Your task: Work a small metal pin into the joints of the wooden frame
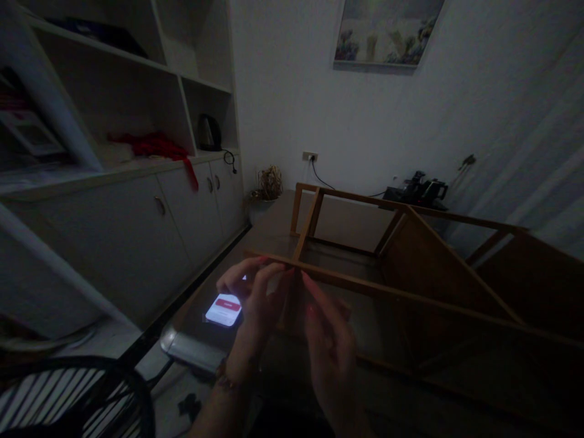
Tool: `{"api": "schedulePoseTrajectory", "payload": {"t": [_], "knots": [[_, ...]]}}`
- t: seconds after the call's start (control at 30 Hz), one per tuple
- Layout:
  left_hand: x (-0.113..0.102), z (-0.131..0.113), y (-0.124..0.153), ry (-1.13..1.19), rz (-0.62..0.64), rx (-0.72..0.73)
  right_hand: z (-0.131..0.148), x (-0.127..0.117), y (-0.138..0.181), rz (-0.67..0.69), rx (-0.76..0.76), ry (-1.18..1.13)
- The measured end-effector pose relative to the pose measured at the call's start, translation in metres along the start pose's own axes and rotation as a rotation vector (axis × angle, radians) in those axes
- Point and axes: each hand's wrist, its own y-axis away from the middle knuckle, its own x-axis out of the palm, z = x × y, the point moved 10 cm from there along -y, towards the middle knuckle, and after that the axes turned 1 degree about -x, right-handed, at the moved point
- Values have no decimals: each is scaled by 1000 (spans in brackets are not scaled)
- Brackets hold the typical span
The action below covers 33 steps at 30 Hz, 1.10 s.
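Observation:
A wooden frame of thin bars and brown panels lies on a dark table. My left hand is raised at the frame's near bar, its fingers curled over the bar's left end. My right hand is beside it, just right, fingers bent towards the same bar and slightly blurred. A lit phone with a white screen and red band lies on the table under my left hand. The room is dim.
White cabinets and shelves run along the left, with a red cloth and a kettle. A fan grille sits bottom left. A potted dry plant, a wall socket and a black device stand at the back.

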Motion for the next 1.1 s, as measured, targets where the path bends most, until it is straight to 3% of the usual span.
{"api": "schedulePoseTrajectory", "payload": {"t": [0.1,0.23,0.63,0.87,1.1], "knots": [[-12,-24,1,-118,-123,137,-9,3,-1,3,80,-104],[-14,-36,0,-98,-142,114,-14,7,-1,7,122,-146],[-9,-34,0,37,-59,-102,-21,12,2,0,206,-290],[-6,-34,-1,65,-95,-105,-30,21,3,-10,259,-407],[-3,-34,-2,71,-119,-75,-30,22,1,19,199,-364]]}}
